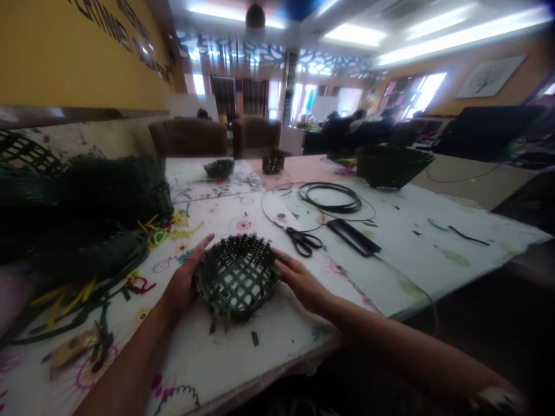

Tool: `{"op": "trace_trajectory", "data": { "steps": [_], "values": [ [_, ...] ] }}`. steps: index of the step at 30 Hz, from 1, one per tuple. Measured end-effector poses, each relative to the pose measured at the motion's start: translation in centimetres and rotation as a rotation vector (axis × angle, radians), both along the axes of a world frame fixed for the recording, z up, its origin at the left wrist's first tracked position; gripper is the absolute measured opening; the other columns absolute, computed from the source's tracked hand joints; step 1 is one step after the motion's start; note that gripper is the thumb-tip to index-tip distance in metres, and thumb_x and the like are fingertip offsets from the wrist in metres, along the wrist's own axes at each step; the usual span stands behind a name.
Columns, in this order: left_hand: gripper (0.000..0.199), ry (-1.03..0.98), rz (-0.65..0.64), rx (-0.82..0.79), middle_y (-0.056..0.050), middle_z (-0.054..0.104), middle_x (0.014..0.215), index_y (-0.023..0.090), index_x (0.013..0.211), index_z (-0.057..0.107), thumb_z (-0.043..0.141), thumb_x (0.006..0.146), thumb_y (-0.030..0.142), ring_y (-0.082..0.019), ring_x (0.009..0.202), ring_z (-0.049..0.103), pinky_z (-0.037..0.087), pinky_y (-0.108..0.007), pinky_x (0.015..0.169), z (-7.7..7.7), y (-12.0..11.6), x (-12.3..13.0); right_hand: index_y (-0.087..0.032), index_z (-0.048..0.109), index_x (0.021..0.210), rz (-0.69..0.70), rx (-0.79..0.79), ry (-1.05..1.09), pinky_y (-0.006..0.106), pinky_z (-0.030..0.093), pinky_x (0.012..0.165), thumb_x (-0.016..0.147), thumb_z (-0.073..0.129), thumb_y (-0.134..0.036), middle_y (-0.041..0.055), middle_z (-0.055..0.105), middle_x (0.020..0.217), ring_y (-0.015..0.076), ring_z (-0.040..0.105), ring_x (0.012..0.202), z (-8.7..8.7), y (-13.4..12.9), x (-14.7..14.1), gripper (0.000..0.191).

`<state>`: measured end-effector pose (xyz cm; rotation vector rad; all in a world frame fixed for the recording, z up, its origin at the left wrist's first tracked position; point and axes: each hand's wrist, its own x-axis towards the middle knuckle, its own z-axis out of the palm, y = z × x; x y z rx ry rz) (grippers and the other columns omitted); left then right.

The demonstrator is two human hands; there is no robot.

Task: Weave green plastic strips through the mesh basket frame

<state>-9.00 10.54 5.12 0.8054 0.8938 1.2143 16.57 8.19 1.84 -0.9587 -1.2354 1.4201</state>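
Observation:
A round, dark green woven basket (243, 277) with an open lattice bottom rests on the patterned tablecloth, and loose strip ends stick out at its near edge. My left hand (186, 277) holds its left side, thumb and fingers around the rim. On the right side, my right hand (297, 277) grips the rim with its fingers pressed together. Black-handled scissors (304, 241) lie just beyond my right hand. A small cut strip (254, 338) is on the cloth in front of the basket.
A corded black-handled tool (353, 237) and a coil of dark strip (330, 197) lie at centre right. Large dark baskets (117, 185) crowd the left, near yellow strips (184, 222). Another large basket (390, 166) and two small ones (219, 169) (273, 164) stand farther back.

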Motion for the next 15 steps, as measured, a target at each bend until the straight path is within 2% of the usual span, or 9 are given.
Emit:
{"op": "trace_trajectory", "data": {
  "steps": [4,7,8,10,15],
  "values": [
    [0.066,-0.089,-0.033,0.071,-0.005,0.071,0.115,0.026,0.146,0.047,0.068,0.085,0.037,-0.021,0.095,0.068,0.057,-0.032,0.081,0.3,-0.2,-0.2,-0.022,0.068,0.124,-0.019,0.095,0.003,0.049,0.035,0.115,0.088,0.062,-0.054,0.0078,0.069,0.122,0.0254,0.058,0.12,2.2,4.8,0.2,0.048],
    [0.062,-0.031,-0.03,0.064,-0.004,0.069,0.117,0.028,0.146,0.046,0.065,0.088,0.036,-0.017,0.086,0.067,0.055,-0.028,0.073,-0.2,0.2,-0.3,-0.018,0.065,0.126,-0.07,0.06,-0.036,0.044,0.036,0.114,0.084,0.068,-0.046,0.0105,0.069,0.122,0.0232,0.059,0.118,3.0,8.6,0.6,0.051],
    [0.06,0.007,-0.008,0.044,-0.005,0.069,0.119,0.027,0.145,0.048,0.066,0.088,0.035,-0.017,0.088,0.067,0.055,-0.027,0.073,-0.5,0.4,-0.3,-0.017,0.064,0.127,-0.103,-0.001,-0.065,0.044,0.037,0.113,0.082,0.069,-0.046,0.0113,0.069,0.123,0.023,0.06,0.116,2.7,9.5,0.7,0.053],
    [0.058,0.07,0.053,0.0,-0.005,0.067,0.123,0.026,0.141,0.051,0.067,0.087,0.035,-0.018,0.099,0.066,0.054,-0.025,0.077,-1.1,0.8,-0.3,-0.017,0.061,0.131,-0.13,-0.054,-0.074,0.047,0.04,0.109,0.087,0.06,-0.053,0.0141,0.067,0.126,0.0248,0.062,0.113,1.8,10.4,0.8,0.057],
    [0.062,0.113,0.112,-0.027,-0.006,0.062,0.133,0.03,0.14,0.05,0.072,0.083,0.034,-0.019,0.116,0.062,0.053,-0.025,0.084,-1.9,1.1,-0.3,-0.022,0.051,0.143,0.004,-0.069,-0.029,0.043,0.045,0.106,0.088,0.039,-0.076,0.0116,0.065,0.131,0.0243,0.062,0.119,-0.5,9.9,1.2,0.078]
  ]
}}
